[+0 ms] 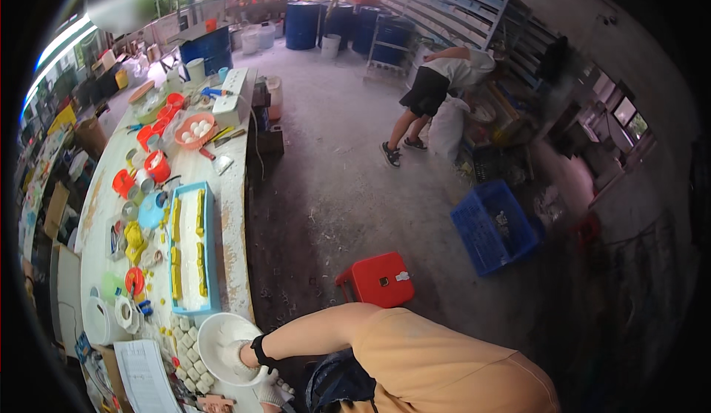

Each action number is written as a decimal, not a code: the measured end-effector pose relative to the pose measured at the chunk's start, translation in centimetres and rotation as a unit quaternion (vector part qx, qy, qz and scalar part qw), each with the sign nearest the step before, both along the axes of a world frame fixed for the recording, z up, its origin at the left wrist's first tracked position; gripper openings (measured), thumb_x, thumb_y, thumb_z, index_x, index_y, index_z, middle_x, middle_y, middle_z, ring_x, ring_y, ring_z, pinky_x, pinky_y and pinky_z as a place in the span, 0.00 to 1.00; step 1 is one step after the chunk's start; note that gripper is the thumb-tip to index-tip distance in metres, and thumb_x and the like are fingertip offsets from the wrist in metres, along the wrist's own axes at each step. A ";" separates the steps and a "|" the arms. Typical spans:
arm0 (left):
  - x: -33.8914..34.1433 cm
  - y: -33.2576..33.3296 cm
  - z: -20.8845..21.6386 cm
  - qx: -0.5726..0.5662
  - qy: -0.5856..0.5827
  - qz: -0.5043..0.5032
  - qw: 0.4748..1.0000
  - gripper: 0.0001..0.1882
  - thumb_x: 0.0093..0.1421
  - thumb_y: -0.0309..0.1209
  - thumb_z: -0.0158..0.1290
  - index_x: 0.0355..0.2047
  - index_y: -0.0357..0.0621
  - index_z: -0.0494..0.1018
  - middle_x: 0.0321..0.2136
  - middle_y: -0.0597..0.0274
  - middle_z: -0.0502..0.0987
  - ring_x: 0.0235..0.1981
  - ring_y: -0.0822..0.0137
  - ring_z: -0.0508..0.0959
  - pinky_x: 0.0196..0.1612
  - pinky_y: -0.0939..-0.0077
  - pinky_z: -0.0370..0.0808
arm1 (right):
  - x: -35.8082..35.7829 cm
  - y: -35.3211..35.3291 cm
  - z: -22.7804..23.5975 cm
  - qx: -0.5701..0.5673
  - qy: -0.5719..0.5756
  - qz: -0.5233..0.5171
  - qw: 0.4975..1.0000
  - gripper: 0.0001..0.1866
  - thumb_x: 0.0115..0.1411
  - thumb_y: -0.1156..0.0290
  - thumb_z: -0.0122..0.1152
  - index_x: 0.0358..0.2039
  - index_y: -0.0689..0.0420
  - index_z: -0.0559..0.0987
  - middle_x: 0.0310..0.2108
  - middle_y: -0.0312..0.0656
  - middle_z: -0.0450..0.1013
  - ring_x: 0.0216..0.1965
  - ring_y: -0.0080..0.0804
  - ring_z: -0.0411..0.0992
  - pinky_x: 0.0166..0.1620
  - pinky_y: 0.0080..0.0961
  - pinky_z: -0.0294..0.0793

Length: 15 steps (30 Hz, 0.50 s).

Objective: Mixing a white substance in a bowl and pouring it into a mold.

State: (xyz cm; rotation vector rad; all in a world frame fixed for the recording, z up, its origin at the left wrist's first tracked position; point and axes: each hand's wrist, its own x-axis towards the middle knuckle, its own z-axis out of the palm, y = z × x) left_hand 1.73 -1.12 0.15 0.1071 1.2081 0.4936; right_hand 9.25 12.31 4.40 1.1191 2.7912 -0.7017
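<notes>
A white bowl is tilted at the table's near edge, with whitish material inside. My right hand, in a pale glove with a black band at the wrist, reaches into it; its fingers blend into the white and cannot be made out. At the bowl's lower rim, my gloved left hand grips the edge. Beside the bowl lie several small whitish blocks. Beyond it stands a long light-blue tray holding white material and yellow pieces. A pinkish block-like piece sits close to my left hand.
Printed sheets and a white bucket lie left of the bowl. Red cups and a basket of white balls stand farther along the table. A red stool, a blue crate and a bending person are rightward.
</notes>
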 end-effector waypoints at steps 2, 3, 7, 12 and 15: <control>-0.4 -0.2 -0.6 0.006 -0.004 -0.008 1.000 0.06 0.63 0.38 0.54 0.38 0.59 0.67 0.15 0.69 0.63 0.14 0.64 0.65 0.21 0.58 0.66 | 1.9 1.2 2.8 0.083 0.010 0.014 0.996 0.29 0.44 0.54 0.64 0.46 0.55 0.82 0.53 0.51 0.74 0.55 0.44 0.71 0.60 0.40 0.66; 1.2 1.5 -0.3 0.017 -0.012 -0.039 0.999 0.06 0.63 0.38 0.54 0.37 0.59 0.68 0.15 0.69 0.63 0.14 0.64 0.65 0.21 0.58 0.66 | 4.2 4.3 4.9 -0.003 0.007 0.039 0.999 0.29 0.43 0.54 0.65 0.46 0.55 0.82 0.52 0.50 0.74 0.54 0.44 0.72 0.58 0.39 0.68; -2.1 -2.0 -2.6 -0.007 -0.017 0.000 1.000 0.06 0.63 0.38 0.54 0.36 0.58 0.68 0.15 0.69 0.63 0.13 0.64 0.65 0.21 0.58 0.66 | 0.6 4.8 12.7 -0.054 0.002 0.159 0.986 0.26 0.54 0.51 0.58 0.46 0.55 0.82 0.49 0.47 0.77 0.50 0.36 0.75 0.54 0.30 0.70; 0.0 1.4 -1.7 0.002 -0.026 -0.055 0.998 0.06 0.63 0.39 0.54 0.34 0.57 0.68 0.15 0.69 0.63 0.13 0.64 0.65 0.21 0.58 0.66 | -2.0 9.7 7.1 -0.241 0.210 -0.367 0.874 0.28 0.65 0.47 0.38 0.49 0.52 0.80 0.54 0.42 0.74 0.52 0.36 0.73 0.57 0.30 0.67; -2.2 -1.0 -2.4 -0.026 -0.023 -0.012 0.999 0.07 0.62 0.39 0.54 0.32 0.56 0.68 0.14 0.69 0.63 0.13 0.64 0.65 0.21 0.58 0.66 | -3.1 8.9 3.1 0.025 0.104 -0.201 0.974 0.27 0.61 0.46 0.44 0.48 0.49 0.81 0.55 0.41 0.73 0.56 0.35 0.69 0.60 0.30 0.64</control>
